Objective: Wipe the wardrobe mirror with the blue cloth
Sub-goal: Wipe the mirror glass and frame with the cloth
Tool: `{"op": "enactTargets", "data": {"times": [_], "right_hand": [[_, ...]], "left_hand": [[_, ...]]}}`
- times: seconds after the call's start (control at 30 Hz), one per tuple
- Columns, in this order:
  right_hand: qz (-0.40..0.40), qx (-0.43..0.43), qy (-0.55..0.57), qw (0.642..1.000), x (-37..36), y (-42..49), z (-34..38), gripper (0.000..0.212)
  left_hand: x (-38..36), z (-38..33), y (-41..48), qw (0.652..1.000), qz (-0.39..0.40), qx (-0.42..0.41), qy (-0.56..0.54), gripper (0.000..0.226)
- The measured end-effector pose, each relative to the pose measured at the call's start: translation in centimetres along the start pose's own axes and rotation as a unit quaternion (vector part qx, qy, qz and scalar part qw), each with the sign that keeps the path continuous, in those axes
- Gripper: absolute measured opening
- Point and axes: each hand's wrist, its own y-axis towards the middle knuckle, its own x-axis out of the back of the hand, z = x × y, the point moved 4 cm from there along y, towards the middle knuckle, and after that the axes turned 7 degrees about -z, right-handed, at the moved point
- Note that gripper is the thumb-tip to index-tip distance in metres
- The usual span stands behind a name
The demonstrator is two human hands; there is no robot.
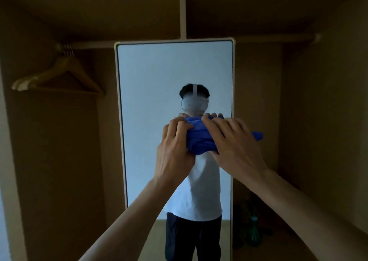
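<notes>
Currently both hands are on the cloth (199, 141), which is bunched into a roll and held at mid-height in front of the mirror (173, 71), right of its centre line.

Left hand (175, 147): fingers curled tight round the roll's left end.

Right hand (235, 141): fingers draped over the top, thumb beneath, gripping the right part. A loose tail of fabric sticks out past it, across the right side of the frame (173, 41).

Reflected fingertips sit just above the real ones, so the cloth is judged to be at or very near the glass. Actual contact cannot be confirmed.

Assessment: wiping looks to be at an early or middle stage. The glass above and below the hands shows no streaks, though the dim light would hide them.

Recommendations for the step in hand:
- Flatten the bundle so a broad face meets the glass rather than a narrow ridge.
- Tuck in the tail so it does not drag.
- Apply even, moderate pressure. The mirror appears to stand inside the wardrobe (258, 101), and its fixing is not visible.
- Work in overlapping passes from the top edge down, out to both sides of the frame.

Hangers (57, 75) on the rail (91, 45) at left are well apart from the working area.
</notes>
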Motion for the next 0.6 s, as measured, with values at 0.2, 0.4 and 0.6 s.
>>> {"op": "enactTargets", "data": {"times": [0.2,0.4,0.6], "right_hand": [[-0.043,0.023,-0.031,0.998,0.1,4.3,-3.2,0.061],[-0.092,0.046,-0.086,0.991,0.5,9.0,-6.5,0.066],[-0.12,0.045,-0.124,0.984,0.9,13.4,-9.3,0.062]], "left_hand": [[-0.1,-0.1,5.3,1.0,-0.001,0.004,-0.005,0.054],[-0.1,-1.0,10.8,0.999,-0.022,-0.029,0.02,0.051],[-1.2,-1.5,16.2,0.996,-0.051,-0.056,0.046,0.053]]}}
